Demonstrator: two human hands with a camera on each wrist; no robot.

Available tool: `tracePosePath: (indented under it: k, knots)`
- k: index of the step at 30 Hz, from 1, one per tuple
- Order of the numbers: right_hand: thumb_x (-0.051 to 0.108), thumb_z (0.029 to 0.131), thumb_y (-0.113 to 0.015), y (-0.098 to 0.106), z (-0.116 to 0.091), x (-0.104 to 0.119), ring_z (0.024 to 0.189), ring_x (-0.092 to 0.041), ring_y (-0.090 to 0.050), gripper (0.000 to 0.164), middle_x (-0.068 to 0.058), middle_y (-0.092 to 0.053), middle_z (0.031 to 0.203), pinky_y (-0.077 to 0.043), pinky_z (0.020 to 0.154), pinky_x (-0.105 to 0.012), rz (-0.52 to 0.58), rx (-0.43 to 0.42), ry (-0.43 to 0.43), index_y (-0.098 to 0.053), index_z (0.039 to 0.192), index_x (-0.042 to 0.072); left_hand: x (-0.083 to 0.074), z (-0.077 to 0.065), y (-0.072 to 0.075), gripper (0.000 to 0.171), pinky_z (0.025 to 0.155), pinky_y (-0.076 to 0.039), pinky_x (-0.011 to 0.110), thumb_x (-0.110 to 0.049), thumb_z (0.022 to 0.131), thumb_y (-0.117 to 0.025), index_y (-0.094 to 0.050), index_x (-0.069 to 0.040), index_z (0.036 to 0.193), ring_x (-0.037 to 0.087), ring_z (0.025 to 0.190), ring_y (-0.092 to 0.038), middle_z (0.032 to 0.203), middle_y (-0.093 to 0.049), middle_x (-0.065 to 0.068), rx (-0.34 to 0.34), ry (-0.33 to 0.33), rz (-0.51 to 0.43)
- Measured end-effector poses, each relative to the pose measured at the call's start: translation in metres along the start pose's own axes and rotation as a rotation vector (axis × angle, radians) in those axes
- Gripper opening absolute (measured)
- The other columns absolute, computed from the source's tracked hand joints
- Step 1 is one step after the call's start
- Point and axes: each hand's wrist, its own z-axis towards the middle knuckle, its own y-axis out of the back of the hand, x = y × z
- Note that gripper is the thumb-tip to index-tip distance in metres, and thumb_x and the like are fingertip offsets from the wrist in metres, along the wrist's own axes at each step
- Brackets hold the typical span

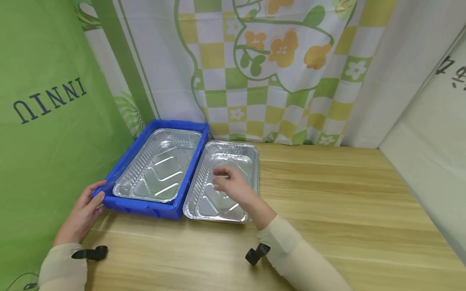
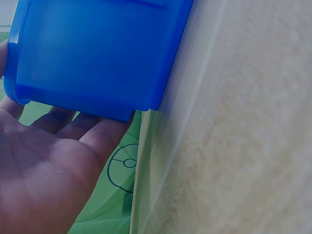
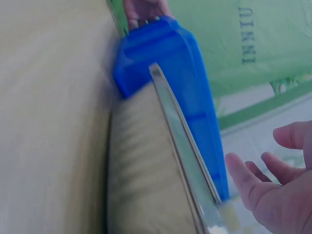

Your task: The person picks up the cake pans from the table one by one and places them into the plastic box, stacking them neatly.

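My left hand (image 1: 83, 210) grips the near left corner of a blue plastic tray (image 1: 145, 207), thumb over the rim and fingers against the outer wall. The left wrist view shows those fingers (image 2: 105, 139) along the lower edge of the blue wall. Inside the tray lies a rectangular foil pan (image 1: 164, 165) with nothing in it. Right beside the tray, a second foil pan (image 1: 218, 210) stands on the table, its rim layered along the right side. Over this pan is my right hand (image 1: 233, 186), fingers loosely bent and holding nothing.
A wooden table (image 1: 327, 202) carries both. Behind it hangs a patterned curtain (image 1: 262, 109); a green cloth (image 1: 54, 141) closes in the left side, near my left hand. At the right stands a pale cloth wall (image 1: 433, 121).
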Motion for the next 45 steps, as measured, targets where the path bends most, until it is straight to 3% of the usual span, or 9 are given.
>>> tracePosePath:
  k: [3, 9, 15, 19, 23, 27, 32, 39, 45]
  knots:
    - [0.0, 0.092, -0.057, 0.015, 0.0, 0.003, 0.114, -0.042, -0.055, 0.038, -0.024, -0.053, 0.126, -0.056, 0.088, -0.035, 0.035, -0.06, 0.007, -0.052, 0.13, -0.009, 0.001, -0.001, 0.0, 0.044, 0.092, -0.051, 0.021, 0.0, 0.105, -0.035, -0.03, 0.0, 0.149, 0.009, 0.116, -0.055, 0.136, -0.043, 0.005, -0.004, -0.008, -0.003]
    - [-0.004, 0.091, -0.056, 0.052, -0.005, 0.004, 0.1, -0.028, -0.057, 0.038, -0.022, -0.055, 0.121, -0.058, 0.082, -0.036, 0.029, -0.136, -0.002, -0.053, 0.128, -0.01, -0.001, -0.002, -0.001, 0.044, 0.091, -0.051, 0.021, 0.001, 0.105, -0.035, -0.03, -0.001, 0.149, 0.009, 0.115, -0.056, 0.135, -0.044, 0.005, -0.006, -0.005, -0.002]
    - [0.003, 0.092, -0.059, 0.091, -0.015, -0.004, 0.088, -0.025, -0.057, 0.034, -0.021, -0.06, 0.108, -0.056, 0.071, -0.036, -0.131, -0.239, -0.043, -0.057, 0.124, -0.008, -0.002, -0.002, -0.002, 0.045, 0.092, -0.05, 0.021, -0.001, 0.105, -0.036, -0.03, -0.002, 0.15, 0.008, 0.115, -0.056, 0.134, -0.044, 0.003, -0.008, 0.009, 0.017]
    - [0.004, 0.09, -0.059, 0.105, -0.023, -0.014, 0.092, -0.029, -0.057, 0.037, -0.021, -0.06, 0.111, -0.056, 0.076, -0.043, -0.214, -0.295, -0.145, -0.057, 0.124, -0.008, -0.004, 0.0, -0.003, 0.045, 0.092, -0.051, 0.021, -0.001, 0.105, -0.036, -0.03, -0.002, 0.149, 0.008, 0.114, -0.057, 0.134, -0.044, 0.003, -0.009, 0.01, 0.024]
    - [0.003, 0.089, -0.06, 0.107, -0.025, -0.028, 0.093, -0.029, -0.061, 0.038, -0.022, -0.06, 0.116, -0.058, 0.079, -0.046, -0.207, -0.26, -0.21, -0.056, 0.125, -0.008, -0.005, 0.0, -0.002, 0.045, 0.092, -0.051, 0.021, -0.001, 0.105, -0.037, -0.03, -0.003, 0.15, 0.008, 0.114, -0.057, 0.134, -0.044, 0.003, -0.009, 0.011, 0.028]
    - [-0.001, 0.088, -0.061, 0.101, -0.023, -0.037, 0.08, -0.023, -0.062, 0.035, -0.021, -0.061, 0.105, -0.059, 0.073, -0.043, -0.157, -0.218, -0.225, -0.056, 0.121, -0.01, -0.005, -0.001, -0.002, 0.045, 0.092, -0.05, 0.02, -0.001, 0.105, -0.036, -0.031, -0.004, 0.15, 0.007, 0.114, -0.057, 0.133, -0.043, 0.002, -0.012, 0.018, 0.034]
    - [-0.004, 0.087, -0.06, 0.1, -0.022, -0.04, 0.077, -0.018, -0.06, 0.035, -0.019, -0.06, 0.102, -0.058, 0.07, -0.034, -0.114, -0.264, -0.228, -0.058, 0.121, -0.01, -0.004, -0.002, -0.003, 0.045, 0.091, -0.051, 0.021, -0.001, 0.106, -0.036, -0.032, -0.007, 0.15, 0.007, 0.113, -0.057, 0.133, -0.043, 0.001, -0.017, 0.038, 0.035]
    - [-0.006, 0.088, -0.058, 0.111, -0.023, -0.011, 0.08, -0.019, -0.064, 0.04, -0.021, -0.058, 0.111, -0.059, 0.075, -0.03, 0.024, -0.32, -0.149, -0.054, 0.127, -0.013, -0.002, -0.002, -0.002, 0.044, 0.091, -0.051, 0.02, -0.001, 0.106, -0.035, -0.032, -0.007, 0.149, 0.007, 0.113, -0.057, 0.133, -0.044, 0.001, -0.016, 0.033, 0.035]
    - [-0.006, 0.087, -0.059, 0.079, -0.013, 0.026, 0.073, -0.017, -0.061, 0.036, -0.014, -0.058, 0.099, -0.058, 0.069, -0.026, 0.153, -0.314, -0.012, -0.056, 0.123, -0.013, -0.001, -0.001, 0.0, 0.044, 0.091, -0.051, 0.021, 0.0, 0.105, -0.035, -0.032, -0.005, 0.149, 0.008, 0.113, -0.057, 0.133, -0.045, 0.002, -0.018, 0.016, 0.028]
